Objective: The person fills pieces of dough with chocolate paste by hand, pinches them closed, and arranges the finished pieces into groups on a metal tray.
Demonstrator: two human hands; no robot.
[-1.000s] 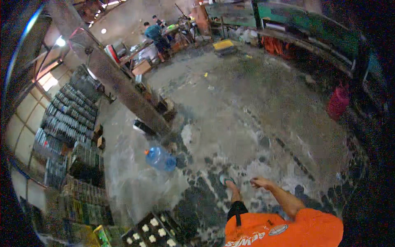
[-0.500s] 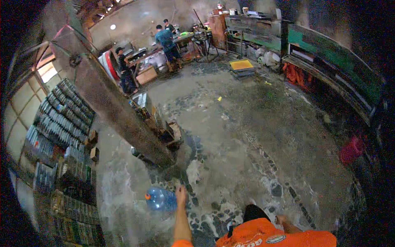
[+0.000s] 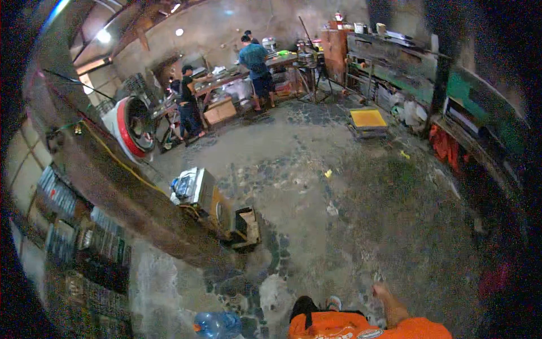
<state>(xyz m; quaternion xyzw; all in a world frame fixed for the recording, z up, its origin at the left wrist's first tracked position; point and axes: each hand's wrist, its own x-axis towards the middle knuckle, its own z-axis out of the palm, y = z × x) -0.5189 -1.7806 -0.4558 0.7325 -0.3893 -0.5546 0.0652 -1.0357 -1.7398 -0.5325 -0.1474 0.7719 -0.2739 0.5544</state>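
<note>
My right hand [image 3: 384, 292] is at the lower right, in front of my orange shirt [image 3: 339, 325] and over the concrete floor. It is small and blurred, so I cannot tell how its fingers are set. My left hand is out of view. At the bottom edge, left of my body, is a large clear-blue water jug [image 3: 219, 325] with an orange cap [image 3: 197, 327] pointing left. Its lower part is cut off by the frame. A dark shoe [image 3: 304, 306] shows just beyond the shirt.
A thick post [image 3: 130, 198] slants across the left, with a box-shaped machine [image 3: 200, 192] beside it. Stacked frames [image 3: 62, 243] line the left wall. A yellow-topped low stack [image 3: 368, 118] stands on the floor ahead. Several people work at a far bench [image 3: 223, 79].
My view has swung left and forward. My left hand, earlier beside the jug, has left the frame. The jug now sits lower, at the bottom edge. My right arm shows more.
</note>
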